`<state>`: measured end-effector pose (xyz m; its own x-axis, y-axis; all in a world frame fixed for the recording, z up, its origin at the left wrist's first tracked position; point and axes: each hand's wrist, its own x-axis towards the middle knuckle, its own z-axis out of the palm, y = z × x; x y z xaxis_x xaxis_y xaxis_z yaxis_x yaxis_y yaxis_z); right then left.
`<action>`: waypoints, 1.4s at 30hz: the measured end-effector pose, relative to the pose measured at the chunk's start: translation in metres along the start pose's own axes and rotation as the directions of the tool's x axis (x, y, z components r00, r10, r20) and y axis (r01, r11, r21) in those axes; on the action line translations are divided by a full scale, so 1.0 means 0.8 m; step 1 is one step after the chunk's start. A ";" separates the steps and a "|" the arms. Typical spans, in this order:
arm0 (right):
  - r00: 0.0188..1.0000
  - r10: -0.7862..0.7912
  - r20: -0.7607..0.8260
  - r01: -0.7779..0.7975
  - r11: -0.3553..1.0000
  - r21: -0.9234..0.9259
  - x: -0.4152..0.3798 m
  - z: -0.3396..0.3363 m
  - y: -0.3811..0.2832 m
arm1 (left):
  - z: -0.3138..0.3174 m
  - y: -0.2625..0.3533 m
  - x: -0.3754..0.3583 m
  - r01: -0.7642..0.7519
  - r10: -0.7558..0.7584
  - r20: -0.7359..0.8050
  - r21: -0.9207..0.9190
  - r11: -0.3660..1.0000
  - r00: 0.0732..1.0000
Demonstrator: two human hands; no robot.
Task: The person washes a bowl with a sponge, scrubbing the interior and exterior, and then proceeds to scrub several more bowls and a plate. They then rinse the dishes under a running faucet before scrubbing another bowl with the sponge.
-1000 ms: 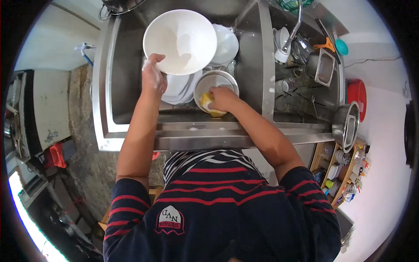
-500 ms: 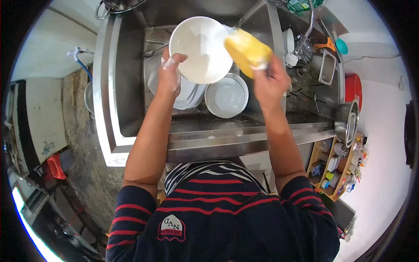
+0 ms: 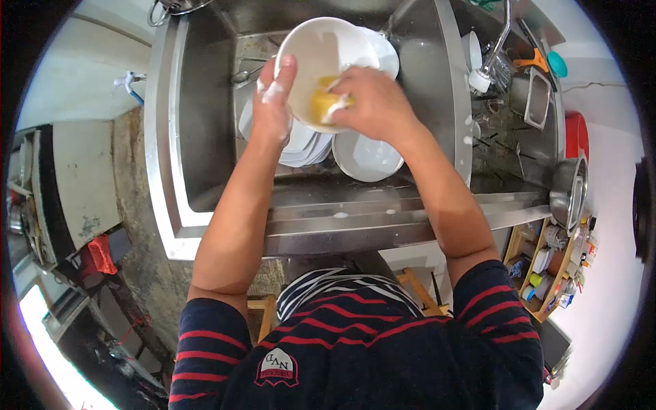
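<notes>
My left hand, with white suds on it, grips the left rim of a white bowl and holds it tilted above the sink. Inside the bowl, my right hand presses a yellow sponge against the lower wall; foam shows on the fingers and the sponge is blurred. Beneath lie a stack of white plates and another white bowl. Part of one more white dish shows behind the held bowl.
The steel sink basin surrounds the dishes, with a spoon at its left. On the right, a second basin holds a faucet hose, a metal container and utensils. A metal pot stands at the top left.
My right hand has moved left with the sponge, from beside the bowl into it. My left hand still holds the bowl. The whole view has shifted slightly.
</notes>
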<state>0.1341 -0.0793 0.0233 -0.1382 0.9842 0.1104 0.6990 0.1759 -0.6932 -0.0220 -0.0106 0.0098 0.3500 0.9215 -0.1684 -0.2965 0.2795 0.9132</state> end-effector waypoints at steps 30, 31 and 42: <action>0.849 -0.201 -0.488 0.181 0.980 -0.088 0.006 0.015 0.004 | 0.006 -0.015 0.004 0.194 -0.185 0.235 -0.014 0.981 0.954; 0.842 -0.185 -0.506 0.038 0.957 -0.287 0.006 0.008 0.007 | 0.009 -0.016 0.002 0.174 -0.166 0.209 -0.020 0.984 0.964; 0.974 -0.025 -0.225 0.052 0.992 0.112 -0.008 0.014 -0.009 | 0.005 -0.013 -0.001 0.253 -0.238 0.216 -0.048 0.966 0.947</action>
<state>0.1221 -0.0871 0.0191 0.0058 0.9584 0.2855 0.6081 0.2233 -0.7618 -0.0159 -0.0151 0.0022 0.5939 0.7479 -0.2964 -0.2404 0.5165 0.8218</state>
